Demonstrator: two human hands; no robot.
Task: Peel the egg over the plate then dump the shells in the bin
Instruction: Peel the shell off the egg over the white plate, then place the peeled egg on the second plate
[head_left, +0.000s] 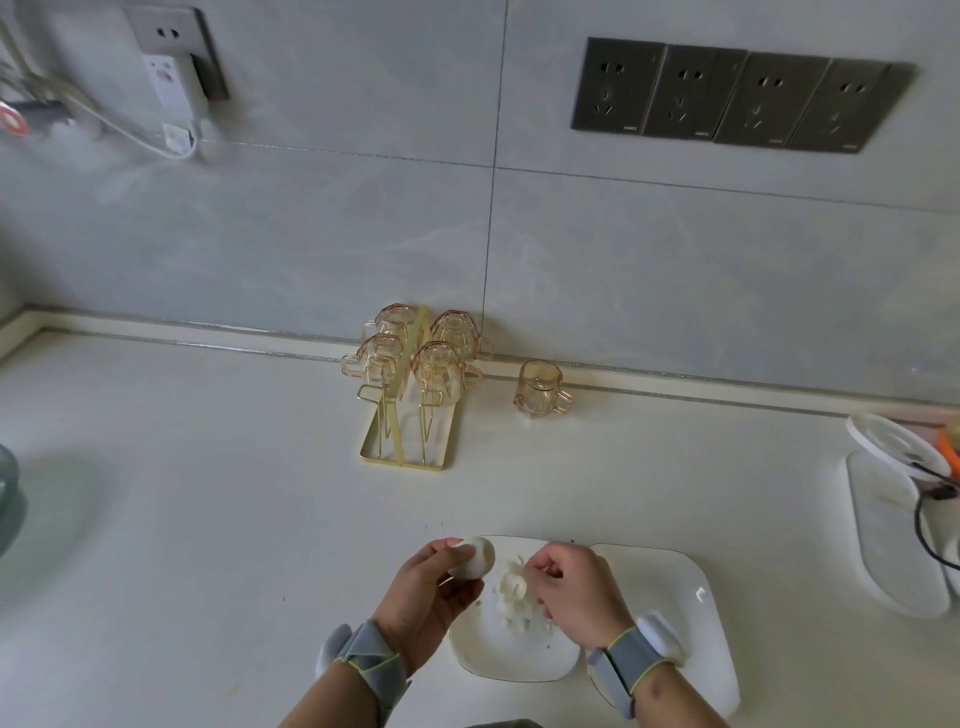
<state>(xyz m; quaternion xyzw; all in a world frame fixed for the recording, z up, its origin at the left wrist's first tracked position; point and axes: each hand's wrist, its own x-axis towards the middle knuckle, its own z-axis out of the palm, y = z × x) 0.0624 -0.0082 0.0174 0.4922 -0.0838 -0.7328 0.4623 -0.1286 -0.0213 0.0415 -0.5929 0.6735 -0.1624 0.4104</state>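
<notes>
My left hand (434, 584) grips a white, mostly peeled egg (474, 557) above the left rim of a white square plate (511, 660). A heap of white shell pieces (514, 590) lies on that plate. Just right of the heap, over the plate, my right hand (576, 590) hovers with its fingers pinched together; whether a bit of shell sits between them I cannot tell. A second white plate (691, 613) lies partly under the first, to its right. No bin is in view.
A gold rack (408, 415) with several amber glass cups stands at the back, one loose amber cup (540, 388) beside it. White oval dishes (893, 530) with a black cable lie at the right edge. A greenish object (8, 499) sits at the far left.
</notes>
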